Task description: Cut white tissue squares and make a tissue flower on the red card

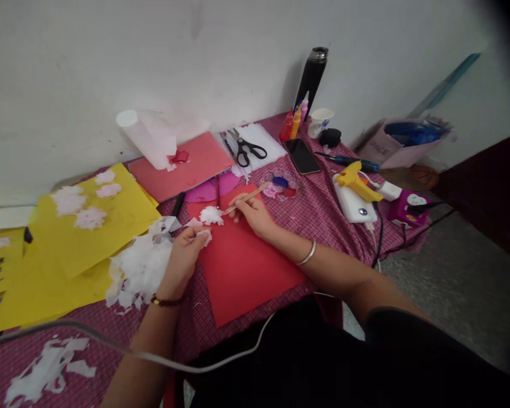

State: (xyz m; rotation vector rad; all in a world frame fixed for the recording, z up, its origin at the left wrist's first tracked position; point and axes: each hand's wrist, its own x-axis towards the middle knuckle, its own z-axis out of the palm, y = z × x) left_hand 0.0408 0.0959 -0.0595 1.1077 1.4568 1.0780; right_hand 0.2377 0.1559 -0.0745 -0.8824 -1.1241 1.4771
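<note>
My right hand point(255, 214) is closed around a paintbrush point(257, 192) with a pale wooden handle. Its lower end points at a ruffled white paper flower point(211, 215) on the red sheet point(246, 272). To the left of the flower, my left hand point(183, 252) pinches a small piece of white tissue paper point(203, 237). A heap of torn white tissue point(142, 263) lies beside my left wrist. Just beyond my right hand is a clear palette point(285, 194) with pink, blue and red paint.
Yellow sheets point(85, 249) with pale pink paper flowers point(90, 217) lie at left. Black scissors point(245, 150), a phone point(301, 156), paint bottles point(296, 122) and a black flask point(312, 76) stand or lie behind. At right are a yellow glue gun point(357, 181) and a power bank point(353, 205). A white cable point(195, 369) crosses in front.
</note>
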